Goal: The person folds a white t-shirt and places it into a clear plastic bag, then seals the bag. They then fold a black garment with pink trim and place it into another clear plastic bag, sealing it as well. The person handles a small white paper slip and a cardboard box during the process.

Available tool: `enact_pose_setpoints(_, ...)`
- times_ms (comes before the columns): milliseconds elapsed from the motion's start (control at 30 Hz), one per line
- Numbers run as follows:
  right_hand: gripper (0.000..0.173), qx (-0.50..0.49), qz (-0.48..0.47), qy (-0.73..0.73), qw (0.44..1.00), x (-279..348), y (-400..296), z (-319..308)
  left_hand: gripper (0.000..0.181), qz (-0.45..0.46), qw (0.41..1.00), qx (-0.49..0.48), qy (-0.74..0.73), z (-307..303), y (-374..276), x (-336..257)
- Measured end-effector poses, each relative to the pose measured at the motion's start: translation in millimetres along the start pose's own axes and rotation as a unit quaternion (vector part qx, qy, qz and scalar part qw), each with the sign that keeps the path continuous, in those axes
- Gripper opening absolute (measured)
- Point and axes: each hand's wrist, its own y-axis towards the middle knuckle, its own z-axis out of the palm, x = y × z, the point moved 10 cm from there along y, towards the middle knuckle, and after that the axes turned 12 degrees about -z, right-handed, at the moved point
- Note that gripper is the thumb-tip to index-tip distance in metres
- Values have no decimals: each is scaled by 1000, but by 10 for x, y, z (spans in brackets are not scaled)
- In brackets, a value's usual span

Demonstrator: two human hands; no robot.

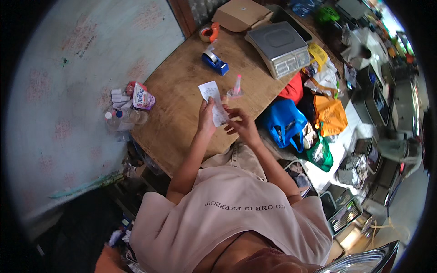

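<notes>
My left hand (206,117) grips a printed paper slip (214,102) along its left edge, with the thumb lying on its face. The slip is held up over the wooden table (174,123) and bears small print. At its lower right edge is my right hand (243,124), fingers apart and curled. Whether its fingertips touch the paper is hard to tell. Just beyond the slip, a pink-capped marker or small bottle (238,83) rests by a bit of clear plastic. Farther back stands a blue tape dispenser (215,63) with a roll of tape.
A grey weighing scale (278,41) and a cardboard box (240,15) occupy the far end, near an orange tape roll (209,32). Bottles (131,116), paper rolls (119,97) and a Rapika pouch (143,97) line the left edge. Bags, including a blue one (285,121), crowd the right side.
</notes>
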Motion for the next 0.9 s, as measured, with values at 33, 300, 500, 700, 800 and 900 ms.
enact_pose_setpoints(33, 26, 12, 2, -30, 999, 31, 187, -139, 31, 14, 1000, -24, 4, -91, 54, -93)
enact_pose_setpoints(300, 21, 46, 31, -193, 980, -707, 2427, -1306, 36, 26, 996, -82, -8, -62, 444, -423)
enact_pose_setpoints(500, 27, 172, 34, -350, 920, -1921, 3366, -1280, 43, 27, 992, -110, -48, 193, 795, -545)
enact_pose_setpoints(700, 28, 197, 246, -246, 917, -2407, 3354, -1107, 47, 48, 985, -132, -100, 120, 946, -541)
enact_pose_setpoints(800, 27, 141, 301, -118, 936, -2565, 3350, -1138, 48, 71, 985, -117, -105, 234, 1003, -634)
enact_pose_setpoints(900, 24, 58, 284, 22, 957, -2415, 3300, -1081, 46, 89, 981, -130, -116, 198, 1039, -653)
